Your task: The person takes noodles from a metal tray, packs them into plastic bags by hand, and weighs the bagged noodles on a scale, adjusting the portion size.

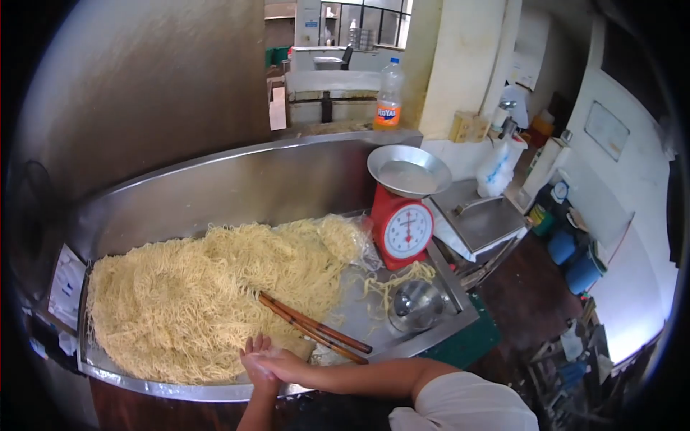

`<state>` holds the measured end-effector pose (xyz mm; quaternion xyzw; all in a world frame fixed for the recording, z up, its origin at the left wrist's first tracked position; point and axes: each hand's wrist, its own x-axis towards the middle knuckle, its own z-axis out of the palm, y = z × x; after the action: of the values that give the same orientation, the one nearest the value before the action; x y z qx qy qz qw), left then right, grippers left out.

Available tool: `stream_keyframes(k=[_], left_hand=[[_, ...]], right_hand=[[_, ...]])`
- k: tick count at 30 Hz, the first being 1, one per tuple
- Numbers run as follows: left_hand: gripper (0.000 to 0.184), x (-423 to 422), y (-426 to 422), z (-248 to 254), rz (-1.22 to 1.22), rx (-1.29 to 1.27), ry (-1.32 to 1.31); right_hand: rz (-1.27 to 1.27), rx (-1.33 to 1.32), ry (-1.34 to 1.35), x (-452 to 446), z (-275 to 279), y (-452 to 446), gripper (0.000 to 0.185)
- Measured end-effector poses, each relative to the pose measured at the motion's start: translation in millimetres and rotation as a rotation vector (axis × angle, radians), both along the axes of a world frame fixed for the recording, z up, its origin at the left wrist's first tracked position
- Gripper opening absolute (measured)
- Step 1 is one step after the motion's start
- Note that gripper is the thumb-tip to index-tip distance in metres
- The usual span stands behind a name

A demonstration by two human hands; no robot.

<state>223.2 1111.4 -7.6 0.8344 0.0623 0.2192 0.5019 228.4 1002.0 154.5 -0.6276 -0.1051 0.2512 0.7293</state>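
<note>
My left hand [256,350] is raised at the front edge of the metal tray, its fingers stretched out and apart. Across its palm lies my right hand [284,365], pressed flat against it; its fingertips are partly hidden. A whitish patch shows between the two, too small to make out. Just beyond them spreads a large heap of yellow noodles [180,302]. Two long brown wooden sticks [316,330] rest side by side, their far ends on the noodles and near ends on the tray. Neither hand touches the sticks.
A red dial scale [406,230] with a metal pan [410,172] stands at the tray's right. Near it are a clear plastic bag [363,241] with noodles, a metal bowl [417,305] and loose noodle strands. A bottle [389,93] stands on the ledge behind the metal tray [215,391].
</note>
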Motion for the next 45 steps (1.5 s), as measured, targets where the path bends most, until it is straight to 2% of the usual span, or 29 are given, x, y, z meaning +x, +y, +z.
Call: stream_keyframes(k=[2, 4, 7, 10, 13, 14, 15, 16, 17, 18, 19, 21, 22, 25, 26, 29, 32, 33, 34, 35, 36, 38, 41, 43, 45], left_hand=[[0.045, -4, 5, 42, -0.088, 0.286, 0.125], [0.047, -12, -13, 81, -0.083, 0.774, 0.131], [0.055, -4, -4, 80, -0.117, 0.642, 0.269], [0.052, -17, -13, 137, -0.111, 0.757, 0.290], [0.041, -47, 14, 150, -0.152, 0.422, 0.350], [0.034, -49, 20, 132, -0.211, 0.086, 0.495], [0.041, -51, 24, 114, -0.331, -0.401, 0.753], [0.043, -50, 16, 96, -0.383, -0.907, 0.867], [0.038, -42, 8, 128, -0.466, -0.693, 0.850], [0.034, -34, 1, 159, -0.531, -0.475, 0.821], [0.027, -28, 7, 138, -0.318, -0.200, 0.879], [0.017, -30, 8, 166, -0.299, 0.455, 0.522], [0.012, -28, 8, 176, -0.280, 0.781, 0.342], [0.013, -18, 14, 154, -0.230, 0.737, -0.039], [0.015, -15, 15, 143, -0.201, 0.685, -0.052], [0.026, -15, 9, 121, -0.110, 0.568, -0.082], [0.040, -18, 4, 125, -0.025, 0.524, -0.034], [0.042, -20, 5, 130, -0.032, 0.532, 0.001], [0.044, -22, 5, 135, -0.040, 0.536, 0.034], [0.043, -25, 8, 147, -0.138, 0.645, 0.152], [0.042, -25, 11, 144, -0.183, 0.667, 0.078], [0.038, -23, 19, 138, -0.271, 0.712, -0.073], [0.030, -26, 25, 141, -0.285, 0.783, 0.056], [0.025, -26, 29, 137, -0.277, 0.745, 0.119], [0.021, -30, 29, 133, -0.261, 0.675, 0.192]], right_hand=[[0.050, -0.055, 0.010, 0, 7, -23, 0.033], [0.223, -0.222, 0.009, 18, -12, -42, 0.037], [-0.037, -0.387, -0.860, 15, -15, -65, 0.034], [0.666, -1.015, -0.648, 29, -29, -72, 0.037], [0.600, -0.575, 0.080, 30, -42, -66, 0.033], [0.651, -0.500, 0.111, 25, -37, -61, 0.031], [0.710, -0.427, 0.147, 21, -29, -56, 0.030], [0.772, -0.359, 0.184, 17, -13, -51, 0.030], [0.805, -0.499, 0.052, 8, 22, -47, 0.031], [0.883, -0.635, -0.212, 8, 20, -44, 0.032], [0.940, -0.755, -0.484, 8, 14, -45, 0.033], [0.830, -0.692, -0.802, 18, -5, -60, 0.033], [0.674, -0.702, -0.757, 21, -8, -60, 0.031], [0.310, -0.646, -0.658, 37, -37, -50, 0.027], [0.197, -0.608, -0.630, 44, -47, -44, 0.026], [0.008, 0.030, 0.579, 52, -55, -32, 0.022], [-0.047, 0.209, 0.866, 56, -58, -32, 0.018], [-0.055, 0.225, 0.817, 53, -44, -30, 0.015], [-0.017, 0.119, 0.645, 54, -48, -29, 0.013], [0.020, 0.017, 0.470, 57, -51, -29, 0.011], [0.056, -0.081, 0.294, 58, -52, -27, 0.010], [0.063, -0.194, 0.185, 55, -53, -23, 0.024], [0.050, -0.269, 0.025, 49, -52, -19, 0.039], [0.052, -0.346, -0.053, 41, -36, -20, 0.047], [0.087, -0.316, -0.143, 30, -37, -18, 0.053]])
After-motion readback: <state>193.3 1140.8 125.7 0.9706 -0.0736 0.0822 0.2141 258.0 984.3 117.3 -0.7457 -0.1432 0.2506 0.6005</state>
